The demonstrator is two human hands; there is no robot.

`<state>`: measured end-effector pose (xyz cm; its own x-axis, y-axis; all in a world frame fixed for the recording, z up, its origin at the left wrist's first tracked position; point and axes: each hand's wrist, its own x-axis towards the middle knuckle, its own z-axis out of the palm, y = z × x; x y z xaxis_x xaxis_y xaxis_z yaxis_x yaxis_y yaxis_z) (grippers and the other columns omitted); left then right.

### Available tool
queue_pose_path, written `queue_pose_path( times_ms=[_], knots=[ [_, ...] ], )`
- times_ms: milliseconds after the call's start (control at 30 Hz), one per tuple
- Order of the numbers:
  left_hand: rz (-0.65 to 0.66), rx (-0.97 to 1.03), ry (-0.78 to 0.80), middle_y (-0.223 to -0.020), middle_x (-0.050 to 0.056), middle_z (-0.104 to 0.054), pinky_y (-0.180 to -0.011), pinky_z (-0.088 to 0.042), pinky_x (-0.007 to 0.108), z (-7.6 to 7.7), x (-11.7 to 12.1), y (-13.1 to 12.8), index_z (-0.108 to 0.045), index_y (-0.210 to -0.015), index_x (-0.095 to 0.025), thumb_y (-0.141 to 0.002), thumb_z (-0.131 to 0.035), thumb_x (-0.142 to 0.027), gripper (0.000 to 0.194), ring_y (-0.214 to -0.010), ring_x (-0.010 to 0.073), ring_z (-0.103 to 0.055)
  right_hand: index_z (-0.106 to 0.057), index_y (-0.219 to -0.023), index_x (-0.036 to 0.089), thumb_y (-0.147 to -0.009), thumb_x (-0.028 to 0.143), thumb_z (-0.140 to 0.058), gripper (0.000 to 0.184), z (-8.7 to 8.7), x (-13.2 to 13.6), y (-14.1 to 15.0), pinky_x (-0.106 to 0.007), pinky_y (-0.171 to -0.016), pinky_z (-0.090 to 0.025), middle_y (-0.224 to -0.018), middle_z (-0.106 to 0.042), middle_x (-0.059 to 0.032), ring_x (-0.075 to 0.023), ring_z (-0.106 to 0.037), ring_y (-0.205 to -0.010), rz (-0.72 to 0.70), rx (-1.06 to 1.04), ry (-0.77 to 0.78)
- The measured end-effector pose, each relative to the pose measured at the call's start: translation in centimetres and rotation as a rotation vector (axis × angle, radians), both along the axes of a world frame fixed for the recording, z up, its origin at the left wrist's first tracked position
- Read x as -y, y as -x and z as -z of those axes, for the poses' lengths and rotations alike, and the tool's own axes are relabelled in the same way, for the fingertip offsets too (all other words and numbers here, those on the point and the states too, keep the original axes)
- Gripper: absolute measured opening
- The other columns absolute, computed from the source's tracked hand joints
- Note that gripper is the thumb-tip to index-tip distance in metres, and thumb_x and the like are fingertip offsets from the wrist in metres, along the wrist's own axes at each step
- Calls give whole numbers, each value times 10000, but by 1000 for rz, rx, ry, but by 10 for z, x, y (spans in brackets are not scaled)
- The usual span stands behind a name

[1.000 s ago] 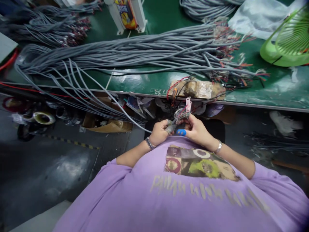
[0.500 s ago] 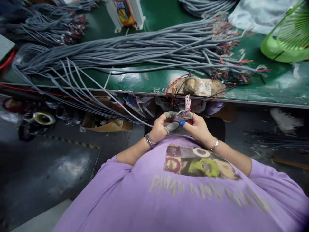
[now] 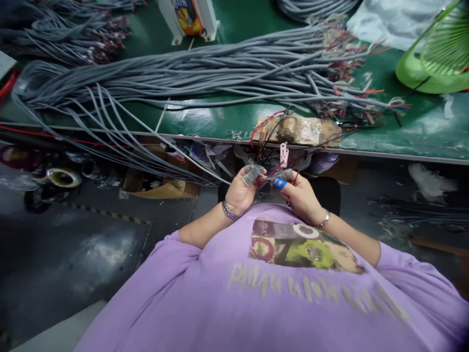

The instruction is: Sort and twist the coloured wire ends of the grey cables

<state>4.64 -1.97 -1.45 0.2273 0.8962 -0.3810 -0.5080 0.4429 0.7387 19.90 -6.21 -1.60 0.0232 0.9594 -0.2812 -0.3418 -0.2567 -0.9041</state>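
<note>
My left hand point(image 3: 242, 190), with grey tape wrapped on its fingers, is closed in a pinch on the end of a grey cable point(image 3: 205, 168). My right hand point(image 3: 302, 193), with blue tape on the thumb, pinches the thin coloured wires point(image 3: 271, 174) that fan out from that end. Both hands meet in front of my chest, below the bench edge. Just above them a pink clip point(image 3: 284, 154) stands at the bench edge. Beside it, a cardboard piece point(image 3: 309, 131) carries a brownish block and red and black leads. Fingertips hide the exact grip points.
A long bundle of grey cables point(image 3: 205, 73) lies across the green bench point(image 3: 216, 120), stripped ends to the right. A green fan point(image 3: 421, 73) stands at the right. A white holder point(image 3: 208, 19) is at the back. Below are a cardboard box point(image 3: 168, 190) and tape rolls point(image 3: 64, 177).
My left hand has closed its fingers and thumb together and turned slightly upward, drawing a little away from my right hand. The coloured wires between the hands are more spread out.
</note>
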Motion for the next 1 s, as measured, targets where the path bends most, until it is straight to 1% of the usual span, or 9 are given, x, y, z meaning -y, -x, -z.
queue_pose_path(
  times_ms=[167,300,367,500,633,733,800,933,1000],
  knots=[
    [40,-72,-26,-847,-16,-725,-775,-536,242,3,4,-1,-580,-796,-192,-708,-817,-347,297,-714,80,-650,-572,-846,231,-683,416,-825,353,4,-1,0,-227,-422,-207,-557,-416,85,-59,-263,-448,12,17,-27],
    [110,-87,-138,-973,16,-732,-811,-527,254,2,7,0,-611,-968,-205,-639,-863,-347,438,-855,119,-679,-575,-837,225,-667,414,-835,364,0,-1,-1,-228,-426,-219,-564,-418,85,-55,-271,-451,21,-4,-32],
    [117,-105,-205,-952,11,-725,-846,-523,262,-1,7,-1,-604,-1057,-216,-618,-879,-315,528,-895,129,-678,-583,-836,222,-666,417,-836,362,-3,0,-1,-226,-428,-226,-569,-425,82,-56,-274,-460,16,8,-43],
    [81,-182,-268,-822,-28,-687,-823,-509,247,-4,4,-2,-601,-1065,-224,-616,-876,-284,530,-803,104,-646,-608,-833,220,-645,371,-852,342,-4,0,-1,-224,-428,-234,-605,-488,64,-65,-298,-488,14,59,-71],
    [187,-90,-201,-736,-39,-625,-620,-448,217,-6,0,0,-592,-1075,-218,-596,-869,-339,566,-635,78,-567,-594,-790,209,-607,308,-865,342,-3,-2,1,-203,-412,-220,-595,-510,67,-49,-313,-470,44,-74,19],
    [282,27,-113,-673,-44,-544,-472,-328,220,-10,0,3,-603,-1026,-212,-599,-839,-353,508,-469,43,-413,-556,-751,201,-586,279,-860,355,-5,-2,1,-175,-393,-185,-562,-480,83,-31,-284,-442,21,-234,111],
    [287,97,-55,-662,-41,-504,-447,-290,224,-14,0,5,-615,-988,-204,-633,-795,-326,416,-430,31,-358,-557,-757,192,-594,252,-849,340,-7,-3,0,-155,-386,-158,-546,-436,97,-21,-248,-437,-11,-327,146],
    [277,267,38,-649,-37,-453,-455,-294,225,-17,2,7,-623,-952,-169,-697,-712,-255,284,-427,36,-386,-591,-782,164,-664,209,-801,245,-11,-4,-2,-127,-373,-146,-535,-355,108,-18,-167,-447,-86,-480,172],
    [284,328,48,-625,-42,-432,-450,-289,226,-15,2,6,-626,-925,-155,-696,-699,-228,250,-411,36,-387,-569,-749,162,-699,205,-773,214,-12,-5,-3,-122,-363,-156,-551,-369,95,-22,-145,-450,-122,-537,170]
  ],
)
